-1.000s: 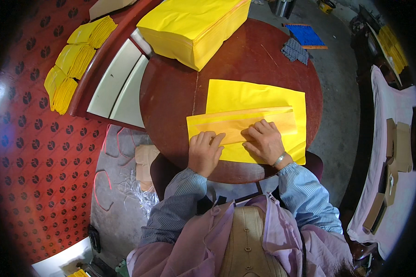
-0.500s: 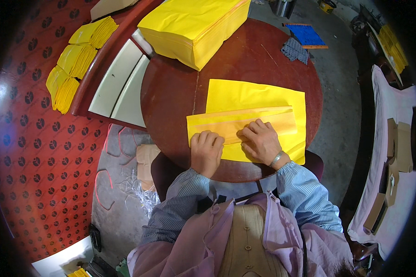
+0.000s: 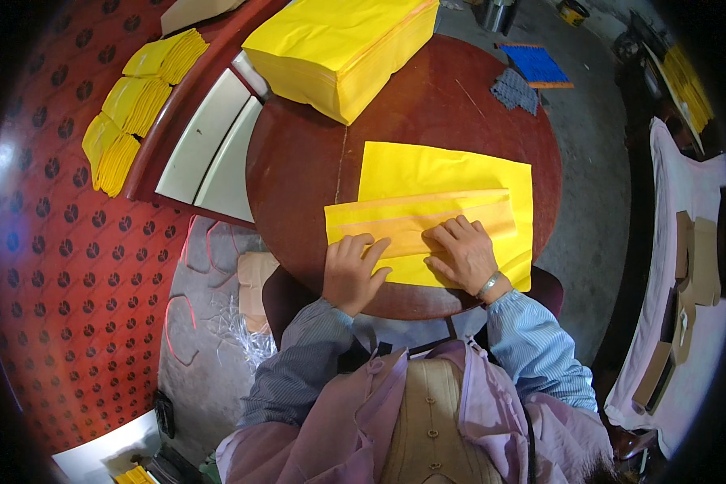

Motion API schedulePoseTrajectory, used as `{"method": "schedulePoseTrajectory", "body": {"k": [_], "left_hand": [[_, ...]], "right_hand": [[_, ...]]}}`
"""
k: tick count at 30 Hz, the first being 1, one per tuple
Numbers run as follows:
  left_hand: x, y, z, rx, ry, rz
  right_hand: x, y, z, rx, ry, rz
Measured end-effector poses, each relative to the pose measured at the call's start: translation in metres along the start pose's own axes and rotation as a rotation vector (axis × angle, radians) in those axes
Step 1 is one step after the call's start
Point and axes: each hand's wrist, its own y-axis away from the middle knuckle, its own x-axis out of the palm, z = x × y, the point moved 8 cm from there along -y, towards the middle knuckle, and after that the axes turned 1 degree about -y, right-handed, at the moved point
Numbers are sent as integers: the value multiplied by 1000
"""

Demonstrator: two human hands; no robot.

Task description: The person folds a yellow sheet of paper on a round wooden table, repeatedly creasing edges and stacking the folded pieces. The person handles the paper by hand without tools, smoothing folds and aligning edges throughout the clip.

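Head view: since the earlier frame, the thumb of the left hand (image 3: pixel 349 273) has been spread wide from its fingers. Just right of centre, a folded yellow strip (image 3: pixel 411 216), laid over a flat yellow sheet (image 3: pixel 452 172), is touched at its lower left by that hand and further right by the half-curled right hand (image 3: pixel 468 258); whether the latter grips it cannot be told.

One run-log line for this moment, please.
left hand: on folded strip | right hand: same strip | yellow stack: on table
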Motion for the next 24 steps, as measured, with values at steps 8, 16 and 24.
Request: {"method": "schedulePoseTrajectory", "body": {"k": [8,16,24], "left_hand": [[-6,-27,16,38,-38,-106],[-3,-17,16,45,11,-155],[-1,-18,14,59,8,-166]], "right_hand": [[3,-35,19,-131,6,-172],[-11,2,-2,-3,42,-97],[-34,49,-48,166,28,-240]]}}
